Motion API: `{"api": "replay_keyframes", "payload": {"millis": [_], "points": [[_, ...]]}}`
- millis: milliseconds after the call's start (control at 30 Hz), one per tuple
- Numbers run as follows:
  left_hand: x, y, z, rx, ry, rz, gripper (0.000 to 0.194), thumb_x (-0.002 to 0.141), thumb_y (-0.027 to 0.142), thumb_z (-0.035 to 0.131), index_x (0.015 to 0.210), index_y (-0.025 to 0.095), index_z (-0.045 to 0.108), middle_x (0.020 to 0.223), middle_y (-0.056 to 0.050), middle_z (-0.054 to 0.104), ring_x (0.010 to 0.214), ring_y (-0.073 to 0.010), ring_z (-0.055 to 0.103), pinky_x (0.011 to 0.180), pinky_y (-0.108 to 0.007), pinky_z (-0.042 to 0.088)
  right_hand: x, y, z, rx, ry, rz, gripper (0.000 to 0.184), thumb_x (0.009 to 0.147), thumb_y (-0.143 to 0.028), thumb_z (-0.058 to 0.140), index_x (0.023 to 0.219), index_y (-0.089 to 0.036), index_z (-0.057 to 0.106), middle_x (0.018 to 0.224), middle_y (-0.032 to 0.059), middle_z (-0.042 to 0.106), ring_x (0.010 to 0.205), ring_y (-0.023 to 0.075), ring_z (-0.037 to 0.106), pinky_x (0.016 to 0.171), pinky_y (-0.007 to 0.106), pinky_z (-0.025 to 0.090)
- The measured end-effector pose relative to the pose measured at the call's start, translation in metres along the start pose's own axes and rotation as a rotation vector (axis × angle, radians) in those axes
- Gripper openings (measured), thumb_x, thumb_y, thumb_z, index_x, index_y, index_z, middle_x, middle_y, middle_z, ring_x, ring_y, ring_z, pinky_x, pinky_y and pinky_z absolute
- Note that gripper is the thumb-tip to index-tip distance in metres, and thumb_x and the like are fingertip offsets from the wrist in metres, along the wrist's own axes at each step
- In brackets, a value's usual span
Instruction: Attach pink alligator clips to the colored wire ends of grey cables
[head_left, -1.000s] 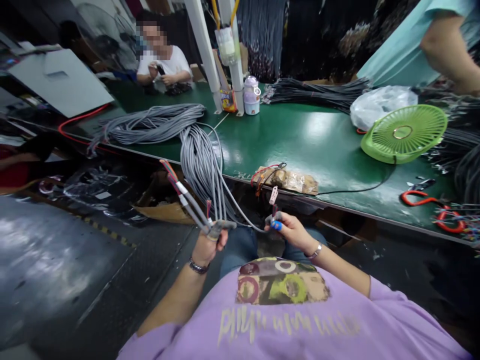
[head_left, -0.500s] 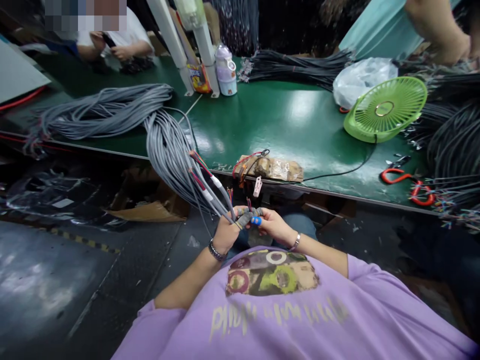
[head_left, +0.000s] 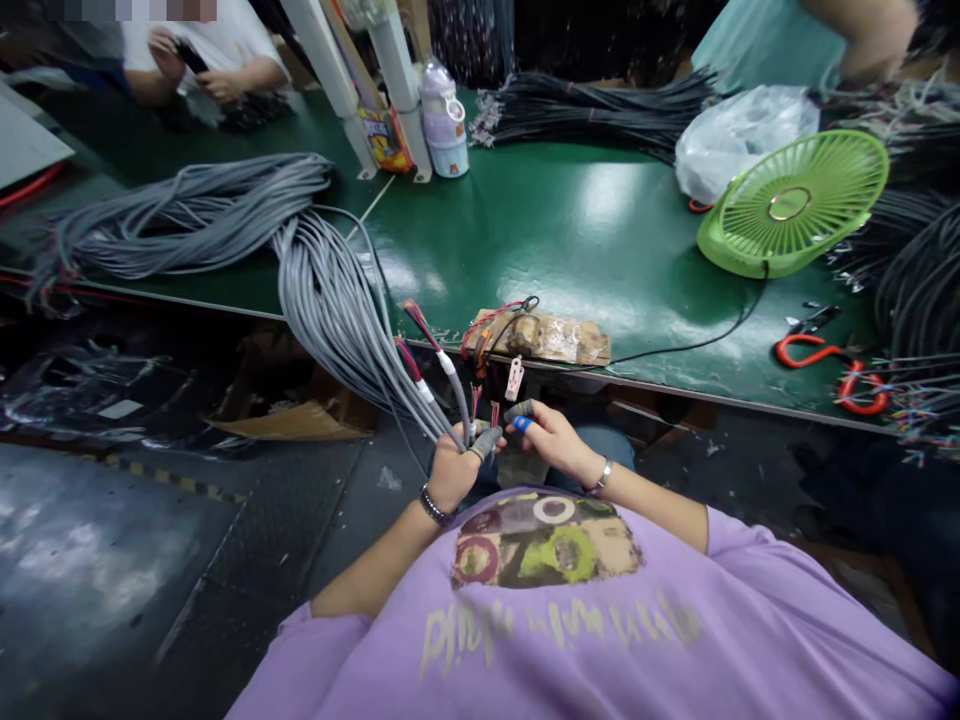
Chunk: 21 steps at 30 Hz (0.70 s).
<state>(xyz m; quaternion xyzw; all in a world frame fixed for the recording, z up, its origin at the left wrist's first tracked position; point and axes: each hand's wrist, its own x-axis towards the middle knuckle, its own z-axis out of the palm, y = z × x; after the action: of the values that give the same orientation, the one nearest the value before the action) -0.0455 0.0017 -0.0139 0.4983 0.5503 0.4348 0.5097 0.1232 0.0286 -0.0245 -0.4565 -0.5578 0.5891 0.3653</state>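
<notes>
A bundle of grey cables [head_left: 337, 310] hangs over the table's front edge and runs down to my left hand [head_left: 456, 472]. The left fingers are closed round several cable ends, with thin coloured wires [head_left: 494, 412] sticking up out of the grip. Grey wrapping covers the left thumb. Just to the right is my right hand [head_left: 553, 440], a small gap away from the left. Its fingertips, one wrapped in grey and one in blue, are pinched close together; whatever is between them is too small to make out. Two cables with white sleeves [head_left: 447, 362] and red and dark wires rise beside the left hand.
A wooden block [head_left: 562, 338] with wires and a pink clip [head_left: 514, 379] sits at the table edge. On the green table [head_left: 592, 240] are a green fan [head_left: 795, 205], red-handled tool [head_left: 810, 350], bottle [head_left: 445, 122] and black cable bundles [head_left: 592, 110]. Co-workers are across the table.
My right hand has drawn away from the left, opening a small gap. The white-sleeved cables have shifted slightly right. The view has moved a little.
</notes>
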Motion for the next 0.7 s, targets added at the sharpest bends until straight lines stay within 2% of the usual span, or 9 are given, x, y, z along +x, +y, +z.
{"api": "replay_keyframes", "payload": {"millis": [100, 200, 333, 400, 500, 700], "points": [[0.000, 0.003, -0.001, 0.058, -0.048, 0.030, 0.018, 0.073, 0.033, 0.070, 0.069, 0.015, 0.069, 0.061, -0.001, 0.064, 0.059, -0.0134, 0.056, 0.058, -0.023, 0.044, 0.005, -0.008, 0.005, 0.044, -0.042, -0.006, 0.030, 0.073, -0.042, 0.069, 0.083, -0.018, 0.055, 0.071, -0.0007, 0.061, 0.060, 0.0113, 0.056, 0.058, 0.025, 0.047], [0.003, 0.004, -0.002, 0.059, -0.110, 0.027, 0.018, 0.070, 0.032, 0.073, 0.067, 0.015, 0.067, 0.059, 0.001, 0.061, 0.058, -0.0122, 0.053, 0.056, -0.022, 0.043, 0.010, -0.014, 0.009, 0.178, -0.119, 0.060, 0.038, 0.067, -0.049, 0.073, 0.079, -0.018, 0.053, 0.064, -0.0026, 0.059, 0.056, 0.0122, 0.056, 0.056, 0.027, 0.048], [0.007, 0.005, -0.007, 0.039, -0.258, -0.071, 0.021, 0.070, 0.035, 0.073, 0.071, 0.014, 0.069, 0.062, -0.002, 0.065, 0.057, -0.0128, 0.056, 0.053, -0.022, 0.043, 0.011, -0.023, 0.008, 0.207, -0.215, 0.095, 0.040, 0.067, -0.052, 0.072, 0.075, -0.017, 0.055, 0.059, -0.0026, 0.058, 0.050, 0.0110, 0.053, 0.049, 0.024, 0.044], [0.008, 0.008, -0.010, 0.017, -0.285, -0.125, 0.024, 0.069, 0.037, 0.074, 0.072, 0.013, 0.070, 0.058, -0.003, 0.065, 0.055, -0.0134, 0.057, 0.051, -0.022, 0.043, 0.011, -0.026, 0.006, 0.174, -0.226, 0.077, 0.040, 0.068, -0.053, 0.071, 0.073, -0.016, 0.056, 0.056, -0.0030, 0.057, 0.047, 0.0096, 0.050, 0.046, 0.023, 0.041], [0.006, 0.012, -0.010, -0.056, -0.242, -0.164, 0.027, 0.068, 0.040, 0.075, 0.070, 0.013, 0.069, 0.055, -0.003, 0.064, 0.051, -0.0132, 0.057, 0.049, -0.022, 0.043, 0.013, -0.028, 0.003, 0.137, -0.188, 0.076, 0.040, 0.068, -0.052, 0.072, 0.068, -0.015, 0.057, 0.055, -0.0031, 0.055, 0.045, 0.0072, 0.046, 0.044, 0.021, 0.037], [0.002, 0.007, -0.004, -0.168, -0.099, -0.099, 0.026, 0.073, 0.040, 0.072, 0.069, 0.014, 0.070, 0.062, -0.005, 0.069, 0.058, -0.0144, 0.060, 0.058, -0.025, 0.047, 0.012, -0.020, 0.003, 0.196, -0.093, 0.140, 0.039, 0.064, -0.049, 0.075, 0.069, -0.014, 0.058, 0.057, -0.0034, 0.055, 0.046, 0.0058, 0.044, 0.045, 0.020, 0.036]]}}
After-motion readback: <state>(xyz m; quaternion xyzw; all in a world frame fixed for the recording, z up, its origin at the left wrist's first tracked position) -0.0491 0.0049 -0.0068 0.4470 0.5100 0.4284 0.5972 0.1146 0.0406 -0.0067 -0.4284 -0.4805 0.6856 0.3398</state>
